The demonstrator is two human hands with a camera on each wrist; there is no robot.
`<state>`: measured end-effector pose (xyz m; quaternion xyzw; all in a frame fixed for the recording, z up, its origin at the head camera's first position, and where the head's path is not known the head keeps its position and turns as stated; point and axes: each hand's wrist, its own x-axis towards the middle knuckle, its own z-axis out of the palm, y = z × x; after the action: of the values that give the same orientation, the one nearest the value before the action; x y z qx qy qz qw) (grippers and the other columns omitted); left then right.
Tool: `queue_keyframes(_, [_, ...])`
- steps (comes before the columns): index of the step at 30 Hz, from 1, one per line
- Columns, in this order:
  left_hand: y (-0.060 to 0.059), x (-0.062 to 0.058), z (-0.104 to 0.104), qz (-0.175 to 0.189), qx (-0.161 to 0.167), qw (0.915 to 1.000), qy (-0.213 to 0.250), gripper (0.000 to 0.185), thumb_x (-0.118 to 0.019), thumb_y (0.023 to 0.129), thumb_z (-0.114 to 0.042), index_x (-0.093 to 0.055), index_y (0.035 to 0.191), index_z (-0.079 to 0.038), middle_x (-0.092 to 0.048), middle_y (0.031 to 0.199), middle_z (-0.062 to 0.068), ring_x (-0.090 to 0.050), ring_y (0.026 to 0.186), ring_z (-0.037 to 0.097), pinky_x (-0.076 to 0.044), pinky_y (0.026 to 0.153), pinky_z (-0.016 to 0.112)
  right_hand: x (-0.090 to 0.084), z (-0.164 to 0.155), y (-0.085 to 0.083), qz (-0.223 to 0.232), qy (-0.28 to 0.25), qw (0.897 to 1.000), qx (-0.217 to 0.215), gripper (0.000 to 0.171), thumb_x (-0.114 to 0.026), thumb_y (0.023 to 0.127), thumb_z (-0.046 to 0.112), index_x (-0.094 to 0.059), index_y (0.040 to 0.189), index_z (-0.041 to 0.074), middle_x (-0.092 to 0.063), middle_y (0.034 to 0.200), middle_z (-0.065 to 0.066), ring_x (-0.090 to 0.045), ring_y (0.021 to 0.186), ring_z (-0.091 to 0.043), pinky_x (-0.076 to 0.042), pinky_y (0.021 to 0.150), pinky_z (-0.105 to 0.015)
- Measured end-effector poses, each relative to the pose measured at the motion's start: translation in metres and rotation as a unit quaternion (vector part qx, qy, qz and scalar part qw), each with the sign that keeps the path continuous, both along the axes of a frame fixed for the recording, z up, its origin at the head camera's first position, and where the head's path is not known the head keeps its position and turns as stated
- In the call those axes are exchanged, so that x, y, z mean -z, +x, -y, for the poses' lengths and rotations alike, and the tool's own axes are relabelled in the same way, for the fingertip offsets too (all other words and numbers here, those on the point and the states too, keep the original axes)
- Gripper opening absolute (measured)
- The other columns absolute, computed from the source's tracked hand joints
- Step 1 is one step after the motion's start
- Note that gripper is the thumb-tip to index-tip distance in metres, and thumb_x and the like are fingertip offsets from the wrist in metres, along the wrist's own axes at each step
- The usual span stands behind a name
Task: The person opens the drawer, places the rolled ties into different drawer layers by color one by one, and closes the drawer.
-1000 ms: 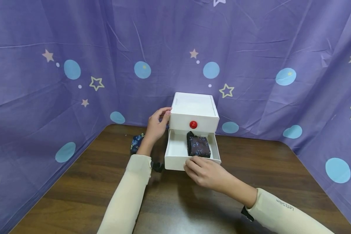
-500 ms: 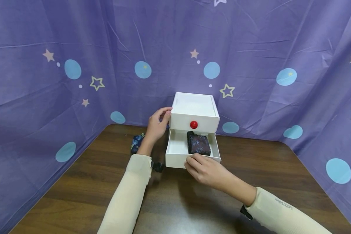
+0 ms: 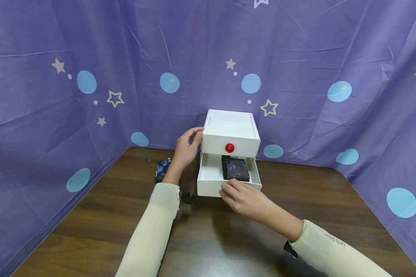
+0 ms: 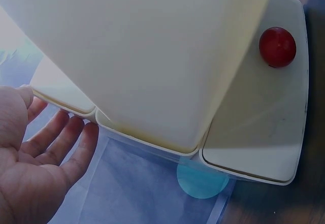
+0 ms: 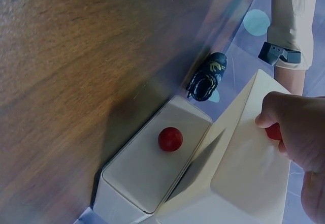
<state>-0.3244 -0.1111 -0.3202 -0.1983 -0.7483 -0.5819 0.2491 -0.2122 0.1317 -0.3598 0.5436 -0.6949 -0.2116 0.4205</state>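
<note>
R hand (image 3: pixel 240 198) pinches red knob (image 5: pixel 273 131) of mid drawer (image 3: pixel 208 189); L hand (image 3: pixel 186 149), uncurled, touches cabinet (image 3: pixel 229 125). Floral fabric bundle (image 3: pixel 237 169): in mid drawer, just beyond R hand. Risk: bundle ht. may cause jam.

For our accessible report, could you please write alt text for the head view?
A right hand holds an open white drawer at its front, a dark floral bundle inside. The left hand touches the cabinet. Behind hangs a purple curtain.

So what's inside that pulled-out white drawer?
The pulled-out white drawer holds a dark brown, blue-flowered fabric bundle; the drawer shows bare to its left. Anything beneath the bundle, or farther back under the closed white upper drawer, is covered.
</note>
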Motion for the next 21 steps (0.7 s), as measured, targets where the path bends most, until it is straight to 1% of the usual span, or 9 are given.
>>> queue_keyframes(2, [-0.001,0.002,0.002,-0.003,0.000,1.0000,-0.003,0.033,-0.056,0.108,-0.022,-0.067,0.130,-0.001,-0.067,0.119,0.020,-0.064,0.107,0.034,-0.059,0.087,0.052,0.000,0.000,0.000,0.006,0.000,1.000,0.003,0.050,-0.024,0.108,-0.006,-0.072,0.119,0.002,-0.063,0.114,-0.014,-0.058,0.100,-0.027,-0.055,0.086,-0.030])
queue_keyframes(4, [-0.011,0.008,0.004,-0.002,-0.003,1.0000,-0.007,0.034,-0.056,0.107,-0.028,-0.068,0.130,-0.006,-0.067,0.118,0.016,-0.065,0.106,0.029,-0.060,0.086,0.047,0.000,0.000,-0.001,0.012,0.000,1.000,0.005,0.055,-0.019,0.109,-0.006,-0.072,0.119,0.002,-0.063,0.114,-0.014,-0.058,0.101,-0.026,-0.055,0.086,-0.030])
queue_keyframes(5, [-0.015,0.012,0.005,-0.002,-0.004,0.9999,-0.009,0.035,-0.057,0.107,-0.031,-0.069,0.130,-0.009,-0.068,0.118,0.013,-0.065,0.106,0.027,-0.060,0.085,0.045,0.000,0.000,-0.002,0.013,-0.001,1.000,0.004,0.055,-0.019,0.109,-0.006,-0.072,0.119,0.002,-0.064,0.114,-0.014,-0.059,0.101,-0.026,-0.055,0.086,-0.030])
queue_keyframes(8, [-0.015,0.011,0.005,-0.001,-0.009,0.9998,-0.017,0.034,-0.056,0.107,-0.033,-0.069,0.130,-0.011,-0.068,0.117,0.011,-0.065,0.105,0.024,-0.060,0.084,0.042,0.000,0.001,-0.004,0.017,-0.005,1.000,0.001,0.056,-0.018,0.110,-0.005,-0.073,0.118,0.001,-0.064,0.113,-0.014,-0.059,0.101,-0.026,-0.056,0.086,-0.030])
queue_keyframes(12, [-0.014,0.010,0.005,0.000,-0.013,0.9997,-0.021,0.034,-0.056,0.107,-0.032,-0.069,0.130,-0.011,-0.068,0.118,0.010,-0.065,0.105,0.023,-0.060,0.083,0.039,-0.001,0.002,-0.006,0.020,-0.010,1.000,0.000,0.057,-0.017,0.110,-0.004,-0.073,0.117,0.002,-0.064,0.112,-0.014,-0.059,0.099,-0.026,-0.055,0.085,-0.031])
queue_keyframes(15, [-0.014,0.010,0.005,0.002,-0.015,0.9996,-0.023,0.034,-0.056,0.107,-0.032,-0.068,0.131,-0.011,-0.068,0.117,0.010,-0.065,0.105,0.022,-0.060,0.083,0.037,-0.001,0.003,-0.008,0.029,-0.013,0.999,0.004,0.055,-0.020,0.110,-0.003,-0.074,0.116,0.002,-0.065,0.112,-0.013,-0.059,0.099,-0.027,-0.055,0.085,-0.032])
queue_keyframes(21, [-0.015,0.011,0.005,0.003,-0.015,0.9996,-0.024,0.034,-0.056,0.107,-0.032,-0.069,0.131,-0.011,-0.068,0.117,0.009,-0.066,0.104,0.022,-0.060,0.082,0.035,-0.001,0.005,-0.011,0.038,-0.011,0.999,0.015,0.037,-0.037,0.105,0.001,-0.073,0.113,0.002,-0.066,0.111,-0.013,-0.059,0.099,-0.028,-0.054,0.086,-0.032])
